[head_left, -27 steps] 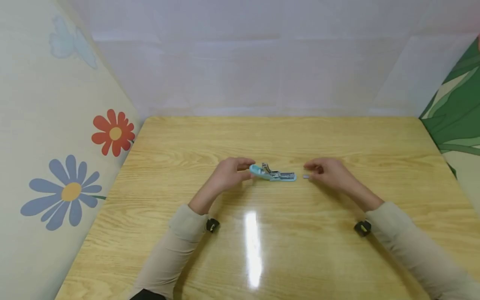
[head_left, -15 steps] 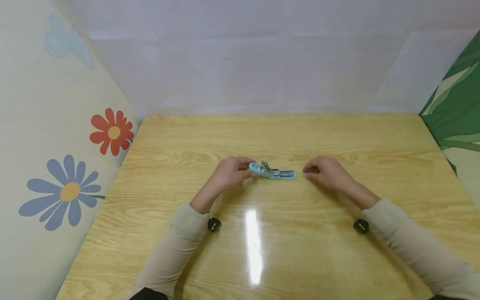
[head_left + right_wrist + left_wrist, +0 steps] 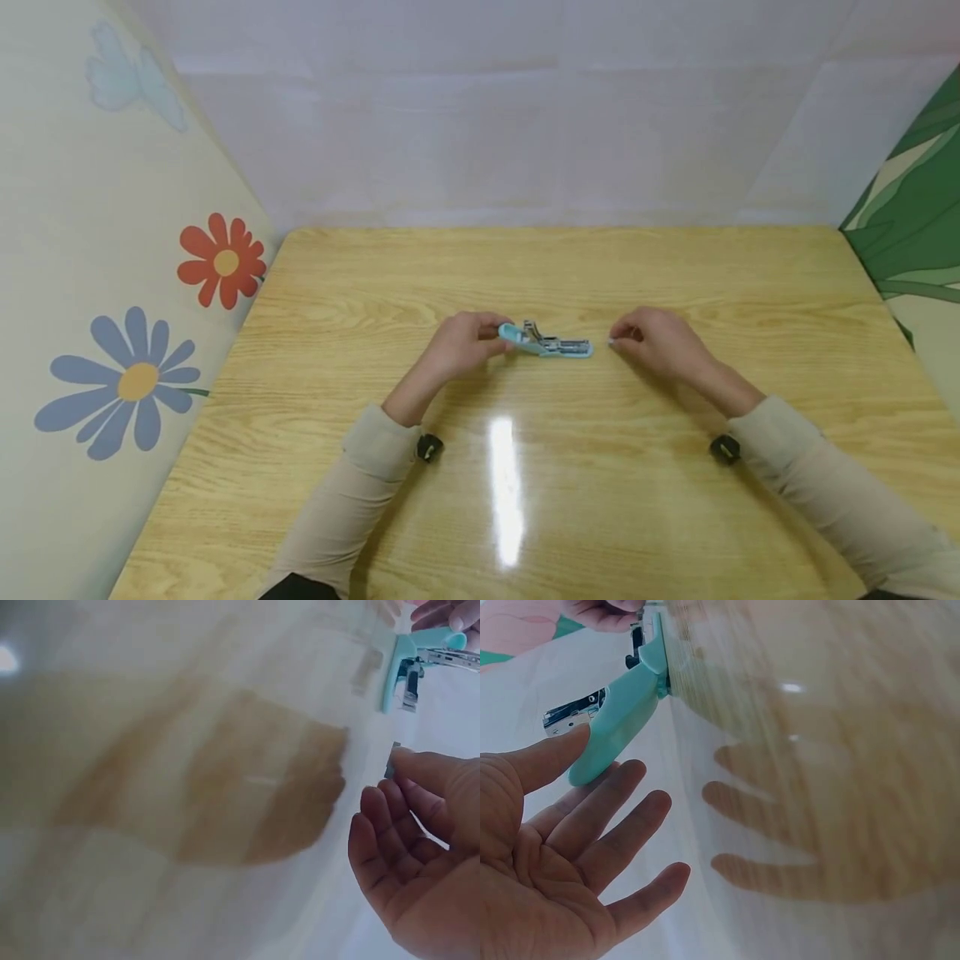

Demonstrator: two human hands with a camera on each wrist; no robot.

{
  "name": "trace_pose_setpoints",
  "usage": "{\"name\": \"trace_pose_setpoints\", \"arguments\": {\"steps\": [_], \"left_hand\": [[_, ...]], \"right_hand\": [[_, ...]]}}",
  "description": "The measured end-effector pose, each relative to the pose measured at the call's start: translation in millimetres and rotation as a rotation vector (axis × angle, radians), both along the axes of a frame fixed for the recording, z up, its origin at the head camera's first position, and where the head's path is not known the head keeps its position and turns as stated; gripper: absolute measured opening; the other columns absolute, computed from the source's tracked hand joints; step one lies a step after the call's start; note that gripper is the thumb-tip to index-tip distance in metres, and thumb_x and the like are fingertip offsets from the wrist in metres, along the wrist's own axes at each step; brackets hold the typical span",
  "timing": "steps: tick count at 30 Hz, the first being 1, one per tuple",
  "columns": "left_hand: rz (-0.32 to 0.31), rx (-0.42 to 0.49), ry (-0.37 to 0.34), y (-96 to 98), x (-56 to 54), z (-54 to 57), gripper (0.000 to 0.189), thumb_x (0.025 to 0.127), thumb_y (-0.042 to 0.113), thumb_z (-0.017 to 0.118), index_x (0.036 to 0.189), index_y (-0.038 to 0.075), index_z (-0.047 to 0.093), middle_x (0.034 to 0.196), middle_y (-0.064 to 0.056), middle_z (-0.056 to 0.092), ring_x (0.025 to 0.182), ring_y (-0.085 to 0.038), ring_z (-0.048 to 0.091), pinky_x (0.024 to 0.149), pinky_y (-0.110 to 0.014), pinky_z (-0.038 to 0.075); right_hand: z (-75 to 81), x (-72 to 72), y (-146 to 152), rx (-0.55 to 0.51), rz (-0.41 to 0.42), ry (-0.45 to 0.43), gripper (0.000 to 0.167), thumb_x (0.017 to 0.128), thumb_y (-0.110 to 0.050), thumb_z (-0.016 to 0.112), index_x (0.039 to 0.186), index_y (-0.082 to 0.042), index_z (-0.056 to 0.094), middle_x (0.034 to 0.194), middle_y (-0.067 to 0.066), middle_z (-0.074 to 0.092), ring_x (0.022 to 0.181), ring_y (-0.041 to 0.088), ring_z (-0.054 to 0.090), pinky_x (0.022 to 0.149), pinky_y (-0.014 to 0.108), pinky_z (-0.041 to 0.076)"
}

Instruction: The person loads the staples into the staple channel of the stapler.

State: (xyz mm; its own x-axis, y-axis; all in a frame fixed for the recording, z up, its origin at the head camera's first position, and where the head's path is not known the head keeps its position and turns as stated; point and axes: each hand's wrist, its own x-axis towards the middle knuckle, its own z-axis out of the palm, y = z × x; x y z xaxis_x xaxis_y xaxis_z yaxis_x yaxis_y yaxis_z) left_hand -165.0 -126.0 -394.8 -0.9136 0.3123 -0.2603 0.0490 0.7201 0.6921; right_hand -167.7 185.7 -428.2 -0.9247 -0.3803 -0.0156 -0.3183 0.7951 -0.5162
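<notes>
Head view, stapler: The stapler (image 3: 558, 347) is about midway between the left and right edges of the desk (image 3: 637, 467), some way in from the far edge; its cover (image 3: 509, 333) tilts up toward the left edge.
Head view, hands: The left hand (image 3: 459, 346) is at the cover; the right hand (image 3: 663, 342), nearer to the right edge, holds a small strip (image 3: 611, 341), apart from the stapler.
Left wrist view, grip: Thumb and fingers pinch the cover's end; the other fingers are spread.
Left wrist view, handling: The stapler looks light and stiff, with smooth plastic that may slip. The cover probably swings, so the base should be a steadier hold.
Right wrist view, grip: Thumb and forefinger pinch the strip.
Right wrist view, handling: The strip, probably staples, seems light and easily broken; better to take it gently by its sides.
</notes>
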Motion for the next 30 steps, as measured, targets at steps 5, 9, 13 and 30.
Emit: {"name": "trace_pose_setpoints", "arguments": {"steps": [5,9,13,30], "left_hand": [[0.003,0.002,0.001,0.9,0.6,1.5,0.038,0.097,0.023,0.07,0.134,0.013,0.066,0.132,-0.011,0.07,0.124,-0.028,0.066,0.102,-0.044,0.055],[0.009,0.01,0.012,1.5,-0.3,1.0,0.041,0.097,0.023,0.07,0.136,0.014,0.064,0.134,-0.011,0.069,0.124,-0.028,0.066,0.103,-0.044,0.054],[0.008,0.011,0.02,1.7,-0.2,0.8,0.039,0.097,0.023,0.07,0.134,0.013,0.066,0.131,-0.011,0.07,0.123,-0.028,0.067,0.101,-0.044,0.055],[0.01,0.015,0.019,0.7,0.1,1.0,0.038,0.097,0.023,0.07,0.133,0.013,0.067,0.129,-0.01,0.071,0.121,-0.027,0.068,0.097,-0.041,0.057]], "right_hand": [[8.4,-0.2,3,-0.012,-0.028,-0.021,0.016,0.096,-0.019,0.069,0.107,-0.009,0.075,0.105,0.012,0.078,0.092,0.028,0.074,0.086,0.048,0.059],[16.1,-1.8,4,-0.02,-0.03,-0.008,0.016,0.097,-0.018,0.068,0.107,-0.008,0.075,0.105,0.013,0.078,0.091,0.028,0.075,0.083,0.046,0.06],[25.3,-2.4,6,-0.015,-0.031,0.018,0.016,0.098,-0.017,0.068,0.108,-0.008,0.076,0.106,0.013,0.078,0.091,0.028,0.075,0.081,0.045,0.061],[39.6,-4.8,-5,-0.065,0.007,0.095,0.015,0.097,-0.014,0.068,0.107,-0.007,0.076,0.107,0.013,0.078,0.09,0.028,0.075,0.081,0.046,0.061]]}}
